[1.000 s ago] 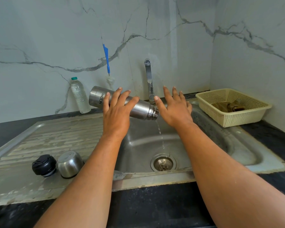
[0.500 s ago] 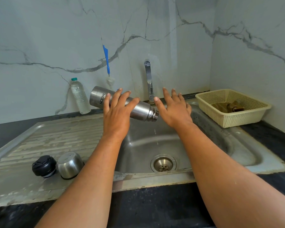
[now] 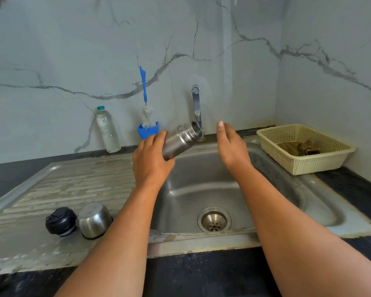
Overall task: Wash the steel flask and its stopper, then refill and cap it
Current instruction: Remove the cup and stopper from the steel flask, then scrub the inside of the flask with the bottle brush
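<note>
My left hand (image 3: pixel 151 160) grips the steel flask (image 3: pixel 180 140) over the back left of the sink basin (image 3: pixel 204 189). The flask is tilted with its open mouth up and to the right, close under the tap (image 3: pixel 197 108). No water runs from the tap. My right hand (image 3: pixel 230 146) hovers open just right of the flask's mouth, not touching it. The black stopper (image 3: pixel 61 220) and the steel cup lid (image 3: pixel 94 219), upside down, sit side by side on the draining board (image 3: pixel 51 189) at the front left.
A clear plastic water bottle (image 3: pixel 107 129) stands against the back wall. A blue-handled bottle brush (image 3: pixel 145 97) sits in a blue holder (image 3: pixel 148 130) behind my left hand. A cream plastic basket (image 3: pixel 304 146) holding a brown cloth sits right of the sink.
My left hand has swung the flask from mouth-down, with water running out into the sink, to mouth-up under the tap. My right hand has turned edge-on and stayed near the mouth.
</note>
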`<act>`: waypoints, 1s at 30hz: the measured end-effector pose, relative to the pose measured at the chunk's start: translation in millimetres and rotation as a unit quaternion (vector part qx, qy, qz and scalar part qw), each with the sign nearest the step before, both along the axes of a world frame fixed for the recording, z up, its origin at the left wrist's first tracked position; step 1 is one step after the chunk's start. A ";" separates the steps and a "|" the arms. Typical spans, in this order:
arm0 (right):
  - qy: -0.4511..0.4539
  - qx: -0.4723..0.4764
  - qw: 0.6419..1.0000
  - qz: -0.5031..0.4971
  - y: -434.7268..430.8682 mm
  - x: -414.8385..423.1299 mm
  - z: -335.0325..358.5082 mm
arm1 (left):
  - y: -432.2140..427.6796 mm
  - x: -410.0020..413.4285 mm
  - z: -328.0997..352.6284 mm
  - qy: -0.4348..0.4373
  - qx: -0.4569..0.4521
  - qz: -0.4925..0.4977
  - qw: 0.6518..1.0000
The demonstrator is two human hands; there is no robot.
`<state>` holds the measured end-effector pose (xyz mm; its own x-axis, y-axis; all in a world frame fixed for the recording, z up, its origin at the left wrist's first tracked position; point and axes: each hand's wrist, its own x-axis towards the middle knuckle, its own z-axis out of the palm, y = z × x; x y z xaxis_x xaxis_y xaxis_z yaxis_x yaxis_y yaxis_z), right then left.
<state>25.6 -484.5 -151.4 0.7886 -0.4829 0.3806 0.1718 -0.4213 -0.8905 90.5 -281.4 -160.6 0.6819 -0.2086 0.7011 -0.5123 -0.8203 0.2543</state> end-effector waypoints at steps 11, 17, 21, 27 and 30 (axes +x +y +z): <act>0.064 -0.075 0.995 0.003 21.4 5.7 0.5 | -3.3 -12.8 6.9 0.188 -0.380 -0.008 0.906; 0.048 -0.184 0.981 0.047 47.8 58.8 67.7 | -0.2 -2.3 2.1 0.221 -0.442 0.015 0.869; 0.022 -0.213 0.975 0.063 73.2 103.4 132.9 | -0.4 4.2 -1.8 0.229 -0.428 0.017 0.874; 0.038 -0.235 0.969 0.061 101.9 167.4 176.7 | -0.4 11.6 -6.4 0.220 -0.428 0.026 0.876; 0.048 -0.240 0.969 0.041 110.8 190.0 177.7 | 0.3 16.4 -8.7 0.223 -0.433 0.030 0.873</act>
